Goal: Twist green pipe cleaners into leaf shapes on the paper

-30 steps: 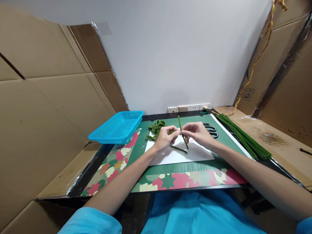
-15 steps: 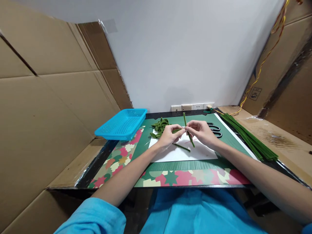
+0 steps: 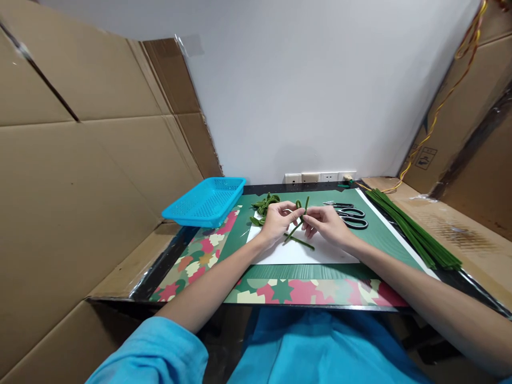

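Observation:
Both hands meet above a white paper sheet point(image 3: 336, 257), fingertips pinched on green pipe cleaners. My left hand point(image 3: 278, 221) is closed on a pipe cleaner point(image 3: 298, 204) whose bent loop stands up above the fingers. Pinched in my right hand point(image 3: 325, 224) is a pipe cleaner point(image 3: 307, 201) that rises upright at the fingertips; a slanting length runs down to the left below them. Exactly how the pieces join is hidden by the fingers. Another straight piece point(image 3: 304, 244) shows under the hands, over the paper. Behind my left hand lies a heap of curled green pipe cleaners point(image 3: 265, 202).
Black-handled scissors point(image 3: 352, 218) lie right of my right hand, with a smaller black-handled tool point(image 3: 342, 205) behind. A bundle of long green pipe cleaners point(image 3: 416, 229) lies at the right edge. A blue basket point(image 3: 206, 205) stands at the left; cardboard walls point(image 3: 120, 160) flank the table.
The pipe cleaner at my fingertips has changed slant, its lower end now pointing left instead of right. A bent loop now shows above my left fingers. My right hand has shifted slightly, uncovering more of the scissors.

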Demonstrator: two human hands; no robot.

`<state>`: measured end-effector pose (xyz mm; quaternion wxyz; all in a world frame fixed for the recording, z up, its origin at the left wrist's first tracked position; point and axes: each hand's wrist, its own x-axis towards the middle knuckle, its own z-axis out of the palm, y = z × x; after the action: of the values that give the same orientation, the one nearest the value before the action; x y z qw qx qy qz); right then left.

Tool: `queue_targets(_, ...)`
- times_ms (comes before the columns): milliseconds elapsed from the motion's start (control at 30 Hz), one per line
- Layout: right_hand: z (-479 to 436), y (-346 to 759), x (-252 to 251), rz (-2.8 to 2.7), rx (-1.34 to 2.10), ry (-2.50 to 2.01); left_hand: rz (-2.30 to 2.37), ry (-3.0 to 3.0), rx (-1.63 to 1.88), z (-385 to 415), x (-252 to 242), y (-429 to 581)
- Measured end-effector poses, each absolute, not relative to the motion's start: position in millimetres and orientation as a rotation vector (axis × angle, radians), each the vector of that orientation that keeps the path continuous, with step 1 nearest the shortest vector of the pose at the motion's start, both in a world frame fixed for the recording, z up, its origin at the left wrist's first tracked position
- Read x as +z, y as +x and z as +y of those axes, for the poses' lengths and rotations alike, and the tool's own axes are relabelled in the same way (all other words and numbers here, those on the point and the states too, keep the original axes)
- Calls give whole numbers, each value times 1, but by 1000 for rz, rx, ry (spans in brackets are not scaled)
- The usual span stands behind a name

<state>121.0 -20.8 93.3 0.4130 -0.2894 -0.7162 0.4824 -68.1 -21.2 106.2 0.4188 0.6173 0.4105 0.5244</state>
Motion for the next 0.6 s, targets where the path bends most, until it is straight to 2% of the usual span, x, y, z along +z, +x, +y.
queue_targets(600, -31, 121, 101, -2019, 851, -810, 1061, 1482, 1445, -23, 106, -63)
